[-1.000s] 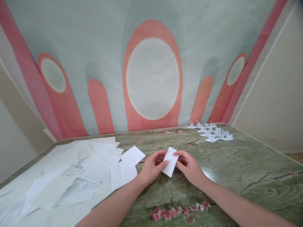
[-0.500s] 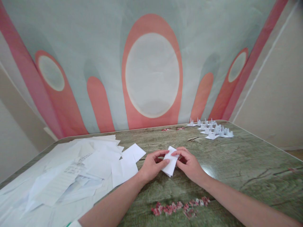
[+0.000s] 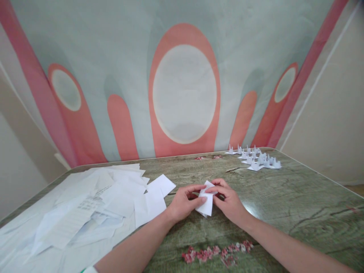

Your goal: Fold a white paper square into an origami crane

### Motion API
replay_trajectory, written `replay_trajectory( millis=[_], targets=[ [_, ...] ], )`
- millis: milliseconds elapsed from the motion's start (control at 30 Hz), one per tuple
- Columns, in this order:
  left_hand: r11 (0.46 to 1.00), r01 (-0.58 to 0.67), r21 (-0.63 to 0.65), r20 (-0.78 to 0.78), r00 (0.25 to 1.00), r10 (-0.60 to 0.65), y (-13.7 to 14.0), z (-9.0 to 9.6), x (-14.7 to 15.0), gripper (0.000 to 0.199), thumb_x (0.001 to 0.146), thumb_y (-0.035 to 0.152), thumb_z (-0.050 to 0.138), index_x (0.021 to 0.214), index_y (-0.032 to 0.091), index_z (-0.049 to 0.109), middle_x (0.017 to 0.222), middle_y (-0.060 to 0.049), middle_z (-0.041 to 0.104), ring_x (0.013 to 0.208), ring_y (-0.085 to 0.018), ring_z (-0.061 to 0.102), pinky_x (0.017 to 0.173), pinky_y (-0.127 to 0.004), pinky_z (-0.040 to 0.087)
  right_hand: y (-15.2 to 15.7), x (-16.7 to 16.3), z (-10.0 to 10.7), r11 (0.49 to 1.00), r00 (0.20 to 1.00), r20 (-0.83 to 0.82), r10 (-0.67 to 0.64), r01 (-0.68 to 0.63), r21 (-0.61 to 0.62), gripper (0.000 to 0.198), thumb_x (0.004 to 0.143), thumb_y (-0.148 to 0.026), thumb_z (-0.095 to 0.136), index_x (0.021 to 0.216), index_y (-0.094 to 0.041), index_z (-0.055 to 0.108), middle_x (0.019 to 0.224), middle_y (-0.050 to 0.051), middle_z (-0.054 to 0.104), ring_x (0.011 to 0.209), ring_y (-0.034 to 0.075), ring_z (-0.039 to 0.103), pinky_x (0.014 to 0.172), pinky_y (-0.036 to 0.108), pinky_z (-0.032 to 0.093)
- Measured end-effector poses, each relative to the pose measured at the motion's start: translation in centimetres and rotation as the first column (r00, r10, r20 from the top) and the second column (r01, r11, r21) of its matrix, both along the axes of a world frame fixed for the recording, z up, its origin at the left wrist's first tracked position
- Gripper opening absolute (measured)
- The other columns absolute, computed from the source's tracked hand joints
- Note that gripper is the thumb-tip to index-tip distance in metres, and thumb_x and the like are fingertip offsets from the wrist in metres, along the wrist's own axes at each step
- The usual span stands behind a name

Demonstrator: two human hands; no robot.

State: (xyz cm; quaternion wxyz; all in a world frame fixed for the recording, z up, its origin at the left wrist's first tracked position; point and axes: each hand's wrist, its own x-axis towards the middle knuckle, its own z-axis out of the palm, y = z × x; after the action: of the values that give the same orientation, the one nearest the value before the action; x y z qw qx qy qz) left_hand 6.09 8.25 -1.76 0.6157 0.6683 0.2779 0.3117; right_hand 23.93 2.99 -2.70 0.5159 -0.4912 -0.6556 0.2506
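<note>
A small piece of folded white paper (image 3: pixel 207 206) is held between both hands, just above the middle of the table. My left hand (image 3: pixel 184 201) grips its left side, the thumb pressed on the front and the fingers along the upper edge. From the right, my right hand (image 3: pixel 227 197) pinches the upper right part, with some fingers curled behind it. One flap of the paper stands folded across its middle. How the layers lie behind the fingers is hidden.
Many loose white sheets (image 3: pixel 113 189) cover the table's left side, with two smaller paper pieces (image 3: pixel 155 204) at their right edge. Several folded paper cranes (image 3: pixel 256 163) stand at the back right. A patterned wall hanging (image 3: pixel 131 45) rises behind the wood-patterned table (image 3: pixel 284 204).
The flat folded paper has been partly opened, and a flap now bends across its middle. Both hands stay around it, the fingers slightly shifted. The view has tilted up a little.
</note>
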Motion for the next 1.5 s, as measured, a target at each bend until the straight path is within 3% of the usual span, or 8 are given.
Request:
replay_trajectory(
  millis=[300, 500, 833, 1500],
  targets=[
    [0.999, 0.045, 0.008, -0.026, 0.999, -0.045, -0.1, 0.0, -0.1, 0.047, 0.07, 0.033, 0.069, 0.114, 0.017, 0.06, 0.103, -0.008, 0.066, 0.079, -0.019, 0.06, 0.068, -0.027, 0.045, -0.5, -0.3, 0.5, 0.998, 0.994, 0.094, 0.051, -0.054, 0.034, 0.027, 0.073, -0.013, 0.058, 0.092, -0.027, 0.07, 0.098, 0.005, 0.051, 0.093, 0.021, 0.052, 0.082, 0.034, 0.043],
    [0.981, 0.006, 0.194, -0.171, 0.985, 0.028, -0.1, 0.6, -0.2, 0.047, 0.07, 0.029, 0.068, 0.115, 0.019, 0.06, 0.095, -0.003, 0.068, 0.075, -0.017, 0.056, 0.068, -0.026, 0.043, -0.4, -0.4, 0.2, 0.997, 0.989, 0.14, 0.053, -0.061, 0.053, 0.031, 0.073, -0.01, 0.054, 0.096, -0.027, 0.068, 0.103, 0.006, 0.05, 0.098, 0.022, 0.05, 0.085, 0.035, 0.042],
    [0.964, 0.022, 0.264, -0.213, 0.976, 0.036, -0.2, 1.1, -0.2, 0.046, 0.07, 0.025, 0.067, 0.116, 0.02, 0.06, 0.102, -0.004, 0.066, 0.087, -0.021, 0.057, 0.077, -0.03, 0.042, -0.5, -0.6, 0.4, 0.997, 0.988, 0.151, 0.043, -0.051, 0.049, 0.031, 0.072, -0.008, 0.054, 0.092, -0.026, 0.068, 0.107, 0.006, 0.047, 0.103, 0.022, 0.048, 0.09, 0.037, 0.039],
    [0.984, 0.048, 0.172, -0.161, 0.987, -0.02, -0.3, 1.3, -0.1, 0.046, 0.069, 0.026, 0.068, 0.115, 0.018, 0.06, 0.101, -0.004, 0.067, 0.082, -0.02, 0.058, 0.075, -0.029, 0.044, -0.3, -0.6, -0.1, 0.999, 0.987, 0.158, 0.001, -0.007, 0.034, 0.023, 0.072, -0.01, 0.056, 0.087, -0.024, 0.066, 0.106, 0.005, 0.046, 0.102, 0.021, 0.047, 0.088, 0.034, 0.039]
  ],
)
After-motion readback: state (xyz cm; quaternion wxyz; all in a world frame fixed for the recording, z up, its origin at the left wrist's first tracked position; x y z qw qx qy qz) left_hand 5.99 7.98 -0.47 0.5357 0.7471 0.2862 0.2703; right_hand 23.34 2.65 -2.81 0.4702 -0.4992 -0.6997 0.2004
